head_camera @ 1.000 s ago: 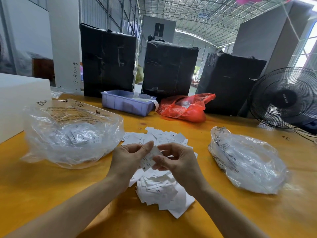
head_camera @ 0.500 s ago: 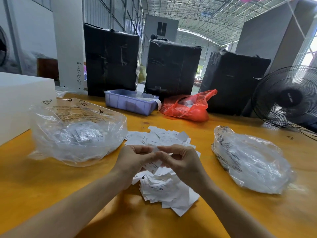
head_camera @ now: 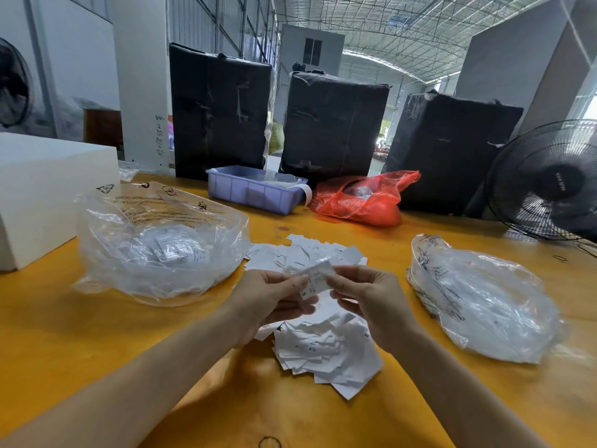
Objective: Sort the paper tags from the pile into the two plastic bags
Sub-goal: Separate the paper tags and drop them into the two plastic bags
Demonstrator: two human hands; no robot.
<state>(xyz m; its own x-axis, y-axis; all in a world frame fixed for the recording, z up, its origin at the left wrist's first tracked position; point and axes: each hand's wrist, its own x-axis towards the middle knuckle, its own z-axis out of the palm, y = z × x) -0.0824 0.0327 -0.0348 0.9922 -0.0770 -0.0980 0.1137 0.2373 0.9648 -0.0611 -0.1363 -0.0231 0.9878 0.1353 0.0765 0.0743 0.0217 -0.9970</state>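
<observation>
A pile of white paper tags [head_camera: 323,347] lies on the yellow table [head_camera: 97,350], spreading from the middle toward me. Above it my left hand [head_camera: 268,302] and my right hand [head_camera: 371,302] together pinch a small bunch of tags [head_camera: 315,279], one marked S. To the left sits a clear plastic bag [head_camera: 161,244] with tags inside. Another clear plastic bag [head_camera: 484,302] lies to the right, its contents hard to make out.
A lilac bin [head_camera: 255,189] and a red plastic bag [head_camera: 361,198] sit behind the pile, before three black wrapped bales [head_camera: 332,124]. A white box [head_camera: 42,189] stands at far left, a black fan [head_camera: 549,182] at far right.
Both hands have risen a little above the pile and now hold the tags up between the fingertips. The view has shifted slightly.
</observation>
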